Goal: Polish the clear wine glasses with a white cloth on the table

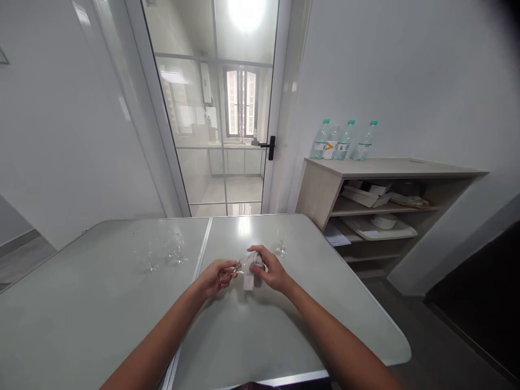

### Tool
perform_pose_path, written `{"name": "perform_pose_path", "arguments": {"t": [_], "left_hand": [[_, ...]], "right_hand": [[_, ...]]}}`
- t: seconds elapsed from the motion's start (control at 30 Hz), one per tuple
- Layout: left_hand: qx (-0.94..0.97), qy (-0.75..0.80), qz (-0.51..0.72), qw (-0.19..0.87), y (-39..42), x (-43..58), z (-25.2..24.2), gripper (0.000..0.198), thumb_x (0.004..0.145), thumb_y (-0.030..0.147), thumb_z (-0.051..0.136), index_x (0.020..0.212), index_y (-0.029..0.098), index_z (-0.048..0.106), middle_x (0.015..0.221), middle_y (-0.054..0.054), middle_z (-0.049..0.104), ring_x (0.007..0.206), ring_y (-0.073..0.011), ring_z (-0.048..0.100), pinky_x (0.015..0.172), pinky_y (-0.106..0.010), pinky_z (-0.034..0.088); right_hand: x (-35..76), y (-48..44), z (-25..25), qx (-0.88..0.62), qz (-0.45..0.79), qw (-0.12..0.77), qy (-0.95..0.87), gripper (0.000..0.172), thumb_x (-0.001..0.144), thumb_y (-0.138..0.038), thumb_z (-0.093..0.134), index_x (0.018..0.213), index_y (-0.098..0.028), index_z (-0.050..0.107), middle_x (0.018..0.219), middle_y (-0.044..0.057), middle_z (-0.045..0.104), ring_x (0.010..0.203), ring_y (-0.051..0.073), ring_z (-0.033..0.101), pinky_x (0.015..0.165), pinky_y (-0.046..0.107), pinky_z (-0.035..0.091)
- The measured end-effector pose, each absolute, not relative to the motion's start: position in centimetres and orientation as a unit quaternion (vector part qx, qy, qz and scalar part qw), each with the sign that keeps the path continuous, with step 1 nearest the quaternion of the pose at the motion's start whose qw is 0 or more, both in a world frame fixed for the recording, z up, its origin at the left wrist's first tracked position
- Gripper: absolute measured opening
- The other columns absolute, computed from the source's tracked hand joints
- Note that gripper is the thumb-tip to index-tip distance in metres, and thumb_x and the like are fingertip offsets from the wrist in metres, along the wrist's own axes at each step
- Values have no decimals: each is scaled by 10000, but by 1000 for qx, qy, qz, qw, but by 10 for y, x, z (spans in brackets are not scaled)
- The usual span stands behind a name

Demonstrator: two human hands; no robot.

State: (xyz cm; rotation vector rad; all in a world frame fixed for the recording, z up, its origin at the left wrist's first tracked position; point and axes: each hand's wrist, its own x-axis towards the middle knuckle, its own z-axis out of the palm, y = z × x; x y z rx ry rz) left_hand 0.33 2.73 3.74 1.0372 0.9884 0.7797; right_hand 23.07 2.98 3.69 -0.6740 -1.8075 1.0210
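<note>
Over the table, my left hand (219, 277) is closed around the foot end of a clear stemmed glass (239, 267), which lies sideways between my hands. My right hand (271, 268) presses a white cloth or tissue (248, 280) around the bowl end, with one corner hanging down. Cloth and fingers hide most of the bowl. Another stemmed glass (281, 249) stands on the table just beyond my right hand. Off to the left stand more clear glasses (176, 254), and one of them (151, 264) is nearest the left side.
The pale table (260, 341) has a metal seam (202, 252) running across it. A wooden shelf unit (319, 189) at the right bears several bottles (342, 142) on top, with trays and a bowl (384, 221) inside. Behind the table is a glazed door (244, 179).
</note>
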Motion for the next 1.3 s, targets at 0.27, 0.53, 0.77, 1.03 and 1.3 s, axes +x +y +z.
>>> {"name": "perform_pose_path", "arguments": {"t": [0.27, 0.53, 0.77, 1.03, 1.3], "left_hand": [[660, 467, 420, 411, 25, 7, 36, 334, 815, 472, 719, 897, 149, 746, 774, -64, 697, 682, -162, 606, 626, -254, 461], [551, 450, 385, 587, 19, 14, 33, 383, 775, 502, 763, 854, 129, 731, 644, 14, 525, 496, -74, 356, 469, -214, 318], [543, 427, 353, 631, 17, 16, 36, 382, 789, 500, 748, 834, 123, 709, 685, -17, 567, 563, -98, 456, 568, -234, 401], [686, 475, 352, 423, 10, 26, 32, 327, 855, 430, 642, 672, 164, 592, 563, 32, 468, 515, -109, 424, 546, -249, 331], [474, 325, 295, 763, 10, 20, 39, 391, 831, 498, 744, 746, 146, 596, 574, 83, 329, 455, -51, 259, 507, -234, 396]], "right_hand": [[217, 39, 25, -319, 490, 534, -611, 369, 889, -433, 679, 1169, -233, 545, 751, -33, 589, 632, 145, 542, 591, 248, 408], [227, 34, 41, -271, 555, 503, -604, 471, 868, -513, 708, 1204, -249, 510, 800, -5, 651, 701, 189, 652, 649, 296, 502], [231, 37, 43, -295, 506, 530, -613, 424, 859, -503, 723, 1132, -221, 561, 684, -36, 579, 575, 137, 531, 548, 247, 396], [230, 38, 40, -299, 509, 490, -642, 424, 902, -485, 663, 1205, -220, 531, 727, -37, 558, 612, 137, 513, 566, 244, 373], [237, 33, 54, -279, 382, 489, -733, 283, 905, -444, 666, 1034, -210, 571, 775, -25, 492, 662, 130, 435, 610, 252, 339]]}}
